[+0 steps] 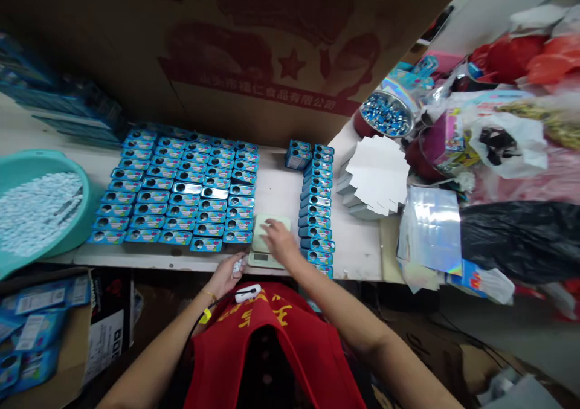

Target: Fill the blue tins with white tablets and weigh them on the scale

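Pose: left hand at edge of table, cupped around white pieces | right hand angled inward over scale, blurred; grip cannot be told

printed cardboard box, black bag

Pale green on the scale; left and right of it, blue with dark ovals on small boxes; far left, turquoise on the basin; beyond it, red print on the brown cardboard box; on its near side, yellow lettering on the red garment.
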A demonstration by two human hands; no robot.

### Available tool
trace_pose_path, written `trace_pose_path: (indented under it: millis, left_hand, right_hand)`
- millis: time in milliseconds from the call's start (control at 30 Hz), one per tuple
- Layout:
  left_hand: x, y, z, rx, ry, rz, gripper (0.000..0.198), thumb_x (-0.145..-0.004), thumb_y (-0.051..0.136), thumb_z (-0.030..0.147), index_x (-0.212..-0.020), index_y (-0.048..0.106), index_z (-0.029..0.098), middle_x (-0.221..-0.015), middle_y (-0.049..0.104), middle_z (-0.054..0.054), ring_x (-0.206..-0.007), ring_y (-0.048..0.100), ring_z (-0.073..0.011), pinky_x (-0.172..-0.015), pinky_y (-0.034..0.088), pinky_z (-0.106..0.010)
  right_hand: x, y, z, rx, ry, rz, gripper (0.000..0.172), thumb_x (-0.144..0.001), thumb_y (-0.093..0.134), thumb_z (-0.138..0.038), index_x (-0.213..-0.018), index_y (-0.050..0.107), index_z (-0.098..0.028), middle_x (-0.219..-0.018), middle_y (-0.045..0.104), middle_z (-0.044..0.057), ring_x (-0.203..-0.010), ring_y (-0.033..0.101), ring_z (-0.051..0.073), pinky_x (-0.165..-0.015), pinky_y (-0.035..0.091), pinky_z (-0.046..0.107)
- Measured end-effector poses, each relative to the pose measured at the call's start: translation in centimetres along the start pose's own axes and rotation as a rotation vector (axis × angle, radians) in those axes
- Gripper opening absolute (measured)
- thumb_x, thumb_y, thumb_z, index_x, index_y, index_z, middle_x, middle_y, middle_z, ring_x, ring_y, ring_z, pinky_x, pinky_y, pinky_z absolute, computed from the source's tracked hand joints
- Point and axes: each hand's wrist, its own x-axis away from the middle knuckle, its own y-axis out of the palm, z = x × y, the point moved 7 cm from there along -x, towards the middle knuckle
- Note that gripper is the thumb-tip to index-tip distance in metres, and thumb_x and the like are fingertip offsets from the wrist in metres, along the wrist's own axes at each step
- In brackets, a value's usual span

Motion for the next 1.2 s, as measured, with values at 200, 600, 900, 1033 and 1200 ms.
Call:
trace_pose_path:
  millis: [200,600,900,1033,1200]
  left_hand:
    - [-2.3,3.0,-0.7,-0.138,0.176,0.086,0.009,-0.065,0.062,0.014,-0.061,0.053,0.012,-0.049,0.05,0.002,-0.039,0.039,-0.0032,-0.031,0.015,-0.013]
    - [-0.8,3.3,-0.7,-0.005,0.025,0.027,0.02,-0.068,0.061,0.016,-0.087,0.061,0.009,-0.055,0.052,0.0,-0.041,0.042,-0.0035,-0.031,0.021,-0.012]
    - [4.4,0.5,-0.3,0.268,-0.016,-0.032,0.018,-0.075,0.055,0.014,-0.092,0.058,0.011,-0.056,0.05,0.001,-0.04,0.042,-0.0029,-0.03,0.022,-0.012]
    - [5.5,1.7,0.2,0.308,-0.075,-0.088,0.013,-0.077,0.051,0.014,-0.087,0.058,0.009,-0.063,0.057,-0.004,-0.047,0.05,-0.0061,-0.033,0.032,-0.012]
    - [6.4,4.7,1.3,0.28,-0.119,-0.081,0.014,-0.079,0.047,0.013,-0.086,0.059,0.01,-0.077,0.065,-0.01,-0.068,0.063,-0.0153,-0.059,0.052,-0.025]
  right_hand:
    - [0.6,-8.6,11.7,-0.122,0.258,0.238,0.022,-0.084,0.04,-0.023,-0.094,0.059,-0.018,-0.097,0.059,0.006,-0.091,0.054,0.017,-0.078,0.045,0.031]
    - [-15.7,-8.2,17.2,0.398,0.199,0.06,0.033,-0.081,0.044,-0.021,-0.113,0.053,-0.019,-0.115,0.047,0.012,-0.098,0.043,0.026,-0.077,0.038,0.037]
    - [-14.5,-7.5,14.0,0.539,-0.003,-0.058,0.026,-0.083,0.037,-0.015,-0.092,0.061,-0.019,-0.111,0.049,0.012,-0.097,0.04,0.025,-0.083,0.028,0.041]
    - [-8.1,-7.9,8.1,0.509,-0.213,-0.211,0.025,-0.083,0.039,-0.015,-0.096,0.058,-0.022,-0.11,0.048,0.01,-0.093,0.04,0.024,-0.072,0.032,0.034]
    - [-1.7,-5.7,2.4,0.435,-0.294,-0.32,0.021,-0.083,0.041,-0.014,-0.093,0.057,-0.022,-0.103,0.051,0.009,-0.089,0.043,0.021,-0.069,0.035,0.033]
